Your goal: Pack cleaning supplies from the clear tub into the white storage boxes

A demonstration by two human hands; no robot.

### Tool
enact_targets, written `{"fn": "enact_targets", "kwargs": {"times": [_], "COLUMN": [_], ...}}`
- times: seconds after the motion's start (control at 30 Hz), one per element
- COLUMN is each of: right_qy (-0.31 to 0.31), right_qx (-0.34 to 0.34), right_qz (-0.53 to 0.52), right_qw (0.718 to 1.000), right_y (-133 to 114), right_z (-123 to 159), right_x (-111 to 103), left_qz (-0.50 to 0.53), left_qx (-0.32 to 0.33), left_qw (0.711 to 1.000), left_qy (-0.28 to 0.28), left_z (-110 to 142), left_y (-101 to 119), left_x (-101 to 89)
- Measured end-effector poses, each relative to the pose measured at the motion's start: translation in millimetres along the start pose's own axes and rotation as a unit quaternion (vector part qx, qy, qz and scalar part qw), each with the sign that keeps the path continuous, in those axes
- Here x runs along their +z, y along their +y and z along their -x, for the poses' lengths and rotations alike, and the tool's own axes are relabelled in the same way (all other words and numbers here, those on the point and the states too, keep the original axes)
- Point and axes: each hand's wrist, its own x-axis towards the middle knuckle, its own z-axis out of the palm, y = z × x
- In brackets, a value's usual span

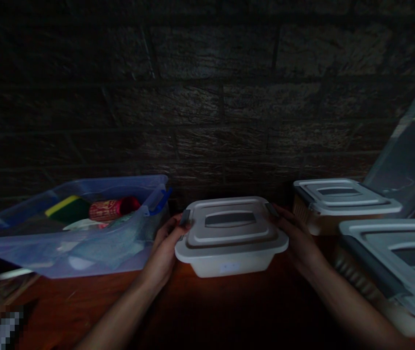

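Note:
A white lidded storage box sits in the middle of the wooden table, its lid on, with a grey strip across the top and grey clips at both ends. My left hand grips its left end, the thumb by the clip. Around the right end is my right hand, its fingers at the other clip and partly hidden behind the lid's edge. A small pale label shows on the box's front wall.
To the left, a clear blue-tinted plastic bin holds a yellow-green sponge, a red patterned cylinder and cloth. Two more lidded boxes stand at the right. A dark brick wall rises behind the table.

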Motion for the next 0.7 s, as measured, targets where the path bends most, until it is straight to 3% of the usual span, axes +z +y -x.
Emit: {"fn": "enact_targets", "kwargs": {"times": [0.43,0.7], "right_qy": [-0.026,-0.004], "right_qx": [0.018,0.005], "right_qz": [0.020,0.065], "right_qw": [0.999,0.998], "right_y": [-4.8,-9.0], "right_z": [1.2,-0.8], "right_x": [-0.3,0.5], "left_qz": [-0.020,-0.030], "left_qx": [-0.026,-0.016], "left_qw": [0.999,0.999], "left_qy": [0.005,0.005], "left_z": [0.1,-1.6], "left_y": [4.9,4.8], "left_x": [-6.7,-7.9]}}
